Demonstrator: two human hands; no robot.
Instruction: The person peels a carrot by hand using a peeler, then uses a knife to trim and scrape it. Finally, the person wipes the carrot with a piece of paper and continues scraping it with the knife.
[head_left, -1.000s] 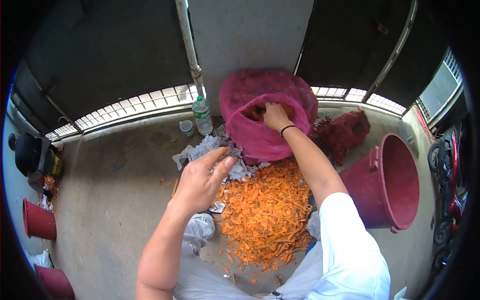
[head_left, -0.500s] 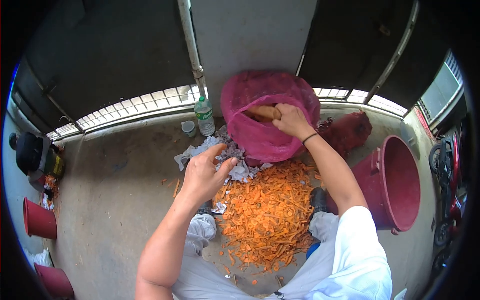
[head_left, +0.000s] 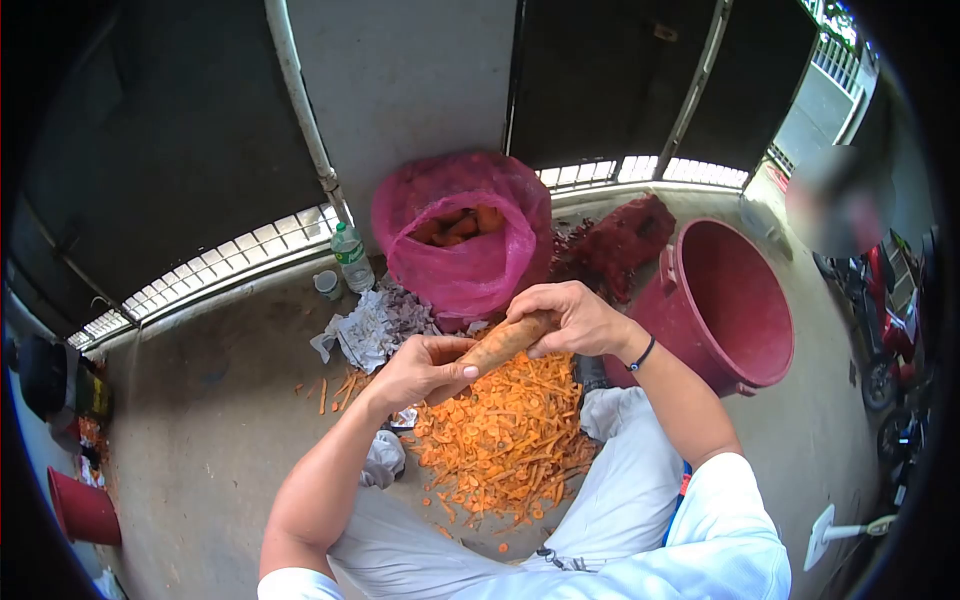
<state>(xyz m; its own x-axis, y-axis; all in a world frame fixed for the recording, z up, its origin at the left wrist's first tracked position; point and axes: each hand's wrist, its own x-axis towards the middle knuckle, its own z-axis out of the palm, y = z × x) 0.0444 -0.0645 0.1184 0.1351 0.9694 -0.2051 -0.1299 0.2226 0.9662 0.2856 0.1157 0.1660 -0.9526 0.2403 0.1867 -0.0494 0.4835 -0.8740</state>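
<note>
A large unpeeled carrot (head_left: 503, 343) is held slanting above the peelings. My right hand (head_left: 578, 318) grips its upper right end, and my left hand (head_left: 420, 372) has its thumb and fingers closed on the lower left end. Beneath both hands a heap of orange carrot peelings and round slices (head_left: 500, 440) lies on the floor between my legs. Beyond them stands a pink mesh sack (head_left: 460, 265), its mouth open and several more carrots (head_left: 462, 226) showing inside.
On the right stands a big maroon tub (head_left: 690, 320), with a dark red net sack (head_left: 625, 240) behind it. Crumpled paper (head_left: 375, 325), a plastic bottle (head_left: 351, 258) and a cup (head_left: 327, 285) sit left of the pink sack. A red bucket (head_left: 82, 505) is far left.
My right hand has come out of the pink sack with the carrot and moved back over the peelings. My left hand, empty before, now holds the carrot's other end. The view has shifted right.
</note>
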